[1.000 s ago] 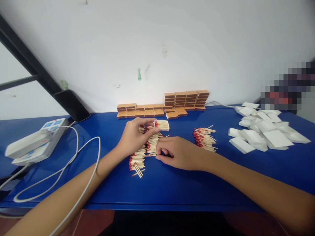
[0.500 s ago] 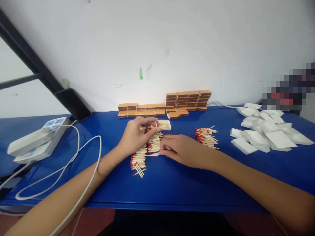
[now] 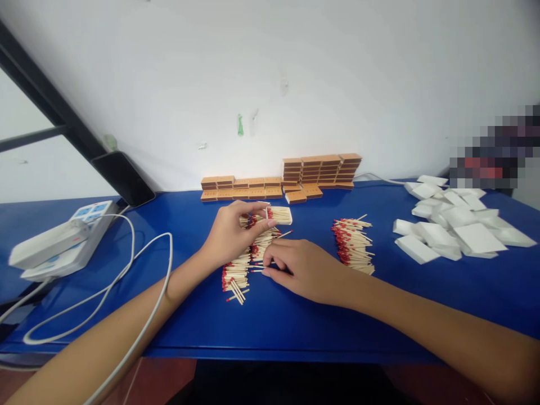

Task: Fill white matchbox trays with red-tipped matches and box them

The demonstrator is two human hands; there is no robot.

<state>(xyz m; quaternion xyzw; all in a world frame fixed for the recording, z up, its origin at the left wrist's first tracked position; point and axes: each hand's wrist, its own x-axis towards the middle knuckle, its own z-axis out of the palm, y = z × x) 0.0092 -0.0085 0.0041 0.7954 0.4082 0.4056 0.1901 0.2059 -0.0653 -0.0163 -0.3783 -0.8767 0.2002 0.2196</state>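
Observation:
My left hand point(image 3: 230, 233) is closed on a small white matchbox tray point(image 3: 279, 214) part-filled with red-tipped matches, held just above the blue table point(image 3: 295, 315). Below it lies a loose pile of matches point(image 3: 244, 261). My right hand point(image 3: 299, 264) rests on the right side of that pile, fingers curled and pinching at matches there. A second heap of matches point(image 3: 352, 239) lies to the right of my right hand.
Stacks of brown matchbox sleeves point(image 3: 291, 180) line the wall at the back. White empty trays point(image 3: 455, 225) are piled at the right. A white power strip point(image 3: 63, 242) with cables point(image 3: 139, 264) and a dark phone point(image 3: 122, 179) sit at the left.
My right hand has slid slightly toward me and left along the match pile. My left hand and the tray have stayed in place.

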